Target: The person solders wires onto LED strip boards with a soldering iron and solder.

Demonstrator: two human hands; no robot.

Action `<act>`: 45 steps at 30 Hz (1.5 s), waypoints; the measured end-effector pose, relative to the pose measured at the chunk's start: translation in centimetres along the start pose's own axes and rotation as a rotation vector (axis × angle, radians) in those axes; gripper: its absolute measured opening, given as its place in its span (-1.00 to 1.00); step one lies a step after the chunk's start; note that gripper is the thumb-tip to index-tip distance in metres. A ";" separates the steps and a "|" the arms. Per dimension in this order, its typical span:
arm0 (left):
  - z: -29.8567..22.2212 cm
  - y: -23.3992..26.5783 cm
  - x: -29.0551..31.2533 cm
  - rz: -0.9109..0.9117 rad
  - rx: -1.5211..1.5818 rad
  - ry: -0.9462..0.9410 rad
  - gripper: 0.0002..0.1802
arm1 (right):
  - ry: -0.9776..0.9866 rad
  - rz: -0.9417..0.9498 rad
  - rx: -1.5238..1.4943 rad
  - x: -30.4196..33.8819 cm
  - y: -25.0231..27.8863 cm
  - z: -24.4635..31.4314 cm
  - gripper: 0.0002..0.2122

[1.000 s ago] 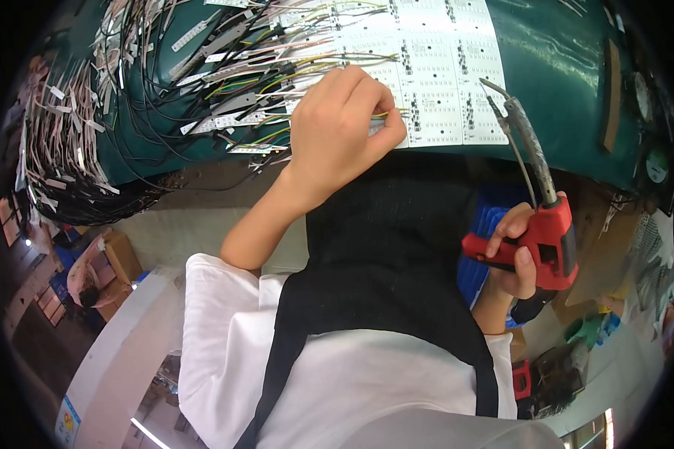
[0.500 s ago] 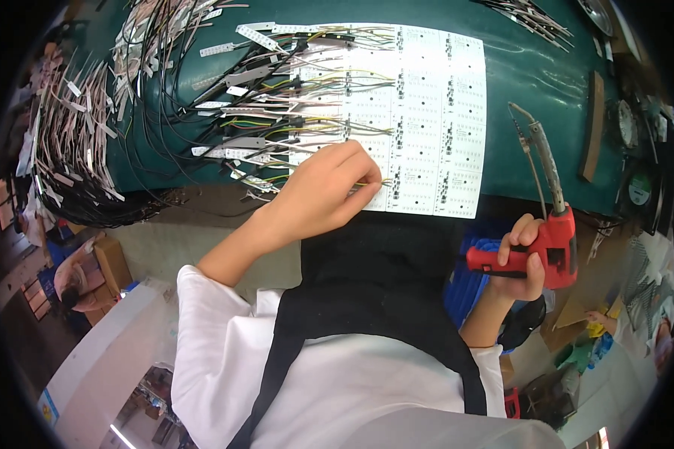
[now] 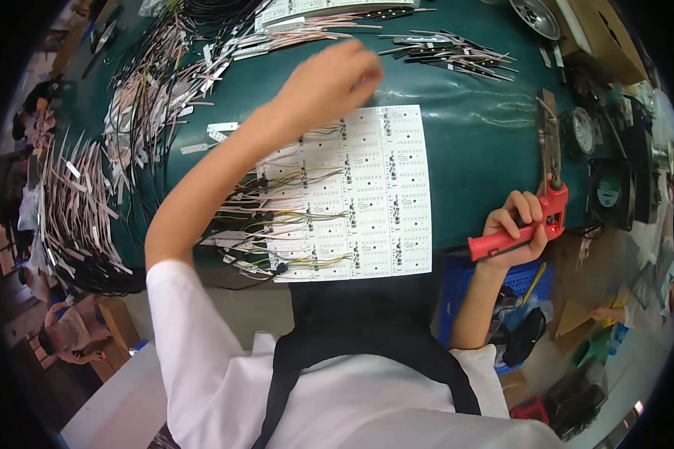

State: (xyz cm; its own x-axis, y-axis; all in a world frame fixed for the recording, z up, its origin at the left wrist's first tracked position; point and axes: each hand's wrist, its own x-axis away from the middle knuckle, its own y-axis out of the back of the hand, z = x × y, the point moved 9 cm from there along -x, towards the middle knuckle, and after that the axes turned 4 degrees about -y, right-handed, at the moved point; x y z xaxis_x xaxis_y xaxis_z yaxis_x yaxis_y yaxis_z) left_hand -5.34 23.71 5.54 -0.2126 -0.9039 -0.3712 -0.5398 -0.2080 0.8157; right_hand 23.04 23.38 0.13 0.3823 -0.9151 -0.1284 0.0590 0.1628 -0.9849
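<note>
Green desk bears board and wires near a crate; left hand curled, contents unclear, right hand clamping soldering gun.

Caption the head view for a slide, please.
Right grip holds a red soldering gun; left grip hangs above the green table near a wired white circuit-board sheet.

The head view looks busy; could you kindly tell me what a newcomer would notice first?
Probably the red soldering gun, gripped in the right hand at the picture's right. Next, the white circuit board lies at the front edge of the green table, with thin wires spread over its left part.
</note>
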 end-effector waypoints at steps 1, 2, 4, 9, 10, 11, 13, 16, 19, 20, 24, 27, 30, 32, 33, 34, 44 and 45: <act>1.7 -0.4 -1.4 -0.081 -0.078 -0.011 -0.91 | 0.019 0.003 -0.008 0.0 0.1 0.1 -0.31; 2.9 -0.8 -2.9 -0.121 -0.177 -0.037 -0.91 | 0.011 -0.007 -0.011 -0.2 0.3 0.1 -0.31; 3.7 -2.1 -5.5 -0.029 -0.275 -0.051 -0.86 | 0.028 -0.017 0.023 0.0 0.2 0.6 -0.32; 5.4 -0.1 -6.2 0.031 -0.181 -0.017 -0.86 | 0.010 -0.016 0.007 -0.5 -0.1 0.5 -0.32; 4.4 1.9 -5.7 0.039 -0.181 -0.001 -0.86 | 0.009 -0.006 0.022 -0.5 -0.1 0.7 -0.31; 4.7 3.5 -4.4 0.135 -0.023 0.180 -0.86 | -0.005 -0.011 0.028 -0.8 0.2 0.4 -0.30; 4.0 5.9 -0.3 0.265 0.114 0.398 -0.86 | -0.029 -0.031 0.019 -0.7 0.4 -0.2 -0.31; 5.2 6.0 3.8 0.388 0.018 0.381 -0.85 | -0.018 -0.047 0.077 -0.3 0.2 0.2 -0.31; 6.0 5.5 7.9 0.386 -0.051 0.340 -0.87 | -0.044 -0.042 0.123 -0.1 0.5 0.3 -0.34; 6.2 5.5 8.7 0.314 0.010 0.334 -0.88 | -0.060 -0.045 0.165 0.1 0.7 0.3 -0.38; 6.9 4.6 9.8 0.198 0.147 0.334 -0.87 | -0.050 -0.035 0.340 0.3 0.5 0.3 -0.40; 7.3 5.0 9.7 0.184 0.201 0.422 -0.82 | -0.082 -0.015 0.450 0.2 0.2 0.1 -0.39; 7.3 5.6 9.9 -0.065 0.744 0.709 -0.83 | -0.104 -0.019 0.462 0.1 0.1 -0.1 -0.40; 6.8 6.0 9.5 -0.088 0.761 0.668 -0.82 | -0.088 -0.018 0.413 0.1 0.1 0.2 -0.39; 6.5 6.0 9.4 -0.148 0.895 0.676 -0.83 | -0.078 -0.026 0.404 0.1 0.1 0.3 -0.38; 6.3 5.9 9.3 -0.209 1.030 0.682 -0.83 | -0.082 -0.025 0.399 0.1 0.2 0.3 -0.38; 0.0 3.3 7.0 -0.268 1.389 0.712 -0.87 | -0.073 -0.039 0.371 0.8 -1.8 0.4 -0.36; -0.8 2.5 7.0 -0.224 1.270 0.661 -0.79 | -0.064 -0.037 0.365 0.8 -2.6 0.0 -0.37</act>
State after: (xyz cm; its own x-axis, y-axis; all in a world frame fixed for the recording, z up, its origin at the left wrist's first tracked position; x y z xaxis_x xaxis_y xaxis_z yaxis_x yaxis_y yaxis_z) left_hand -7.49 16.54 5.32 0.1897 -0.9745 0.1199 -0.9295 -0.2176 -0.2977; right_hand 23.21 22.24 2.59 0.4304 -0.8995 -0.0748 0.3946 0.2620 -0.8807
